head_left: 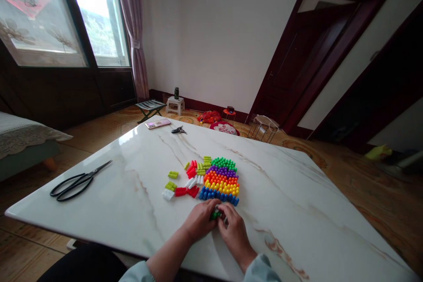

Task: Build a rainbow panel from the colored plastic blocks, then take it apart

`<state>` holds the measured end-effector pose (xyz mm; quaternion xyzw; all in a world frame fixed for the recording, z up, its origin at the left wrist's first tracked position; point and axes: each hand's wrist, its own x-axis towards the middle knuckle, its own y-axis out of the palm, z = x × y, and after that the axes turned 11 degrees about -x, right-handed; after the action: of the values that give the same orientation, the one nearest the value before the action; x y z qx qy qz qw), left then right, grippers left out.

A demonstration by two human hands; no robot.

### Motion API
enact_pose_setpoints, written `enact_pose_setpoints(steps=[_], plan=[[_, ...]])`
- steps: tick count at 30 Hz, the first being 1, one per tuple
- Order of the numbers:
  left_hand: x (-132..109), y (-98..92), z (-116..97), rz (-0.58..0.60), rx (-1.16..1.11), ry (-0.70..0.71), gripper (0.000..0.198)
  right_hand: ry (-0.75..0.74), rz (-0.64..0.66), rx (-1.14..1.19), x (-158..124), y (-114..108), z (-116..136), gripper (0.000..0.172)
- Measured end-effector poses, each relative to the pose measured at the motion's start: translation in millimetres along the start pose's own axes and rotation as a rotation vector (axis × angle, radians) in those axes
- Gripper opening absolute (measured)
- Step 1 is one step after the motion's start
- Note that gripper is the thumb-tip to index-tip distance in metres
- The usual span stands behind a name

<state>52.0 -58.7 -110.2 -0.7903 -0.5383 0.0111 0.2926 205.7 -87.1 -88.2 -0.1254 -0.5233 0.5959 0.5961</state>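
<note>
My left hand [200, 219] and my right hand [234, 229] meet near the front edge of the table, fingers bent in a pinch. Between them show small green plastic pieces [215, 215], partly hidden by the fingers; a whitish bit is at the fingertips. Just beyond lies a block of small rounded plastic pieces in coloured rows: blue [218, 195], yellow [221, 187], orange [220, 178], purple [222, 171] and green [224, 163]. Left of it are loose red pieces [181, 191], white pieces [168, 194] and lime-green pieces [172, 174], several in small groups.
On the marble-patterned table [280, 194], black-handled scissors [77, 183] lie to the left. Small pliers or cutters [179, 130] and a phone [157, 124] lie at the far end. A folding stool [150, 106] and a white stool [175, 105] stand beyond on the floor.
</note>
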Motion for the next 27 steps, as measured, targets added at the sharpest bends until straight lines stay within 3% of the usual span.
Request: enact_pose_setpoints(steps=[3, 6, 12, 17, 21, 27], plan=[[-1, 0.5, 1, -0.01, 0.011, -0.006, 0.048, -0.054, 0.0, 0.022, 5, -10, -4, 0.025], [-1, -0.8, 1, 0.011, 0.043, -0.032, 0.048, -0.018, -0.117, 0.021, 26, -29, -23, 0.022], [-1, -6.4, -6, 0.048, 0.046, -0.066, 0.049, 0.203, -0.342, -0.123, 103, -55, -105, 0.018], [0, -7.2, -8, 0.057, 0.041, -0.085, 0.048, 0.205, -0.137, -0.236, 142, -40, -154, 0.017], [-1, -6.6, -8, 0.057, 0.041, -0.096, 0.05, 0.189, 0.014, -0.326, 151, -23, -163, 0.019], [0, -7.0, -9, 0.062, 0.032, -0.108, 0.051, 0.183, 0.066, -0.366, 154, -7, -166, 0.019]])
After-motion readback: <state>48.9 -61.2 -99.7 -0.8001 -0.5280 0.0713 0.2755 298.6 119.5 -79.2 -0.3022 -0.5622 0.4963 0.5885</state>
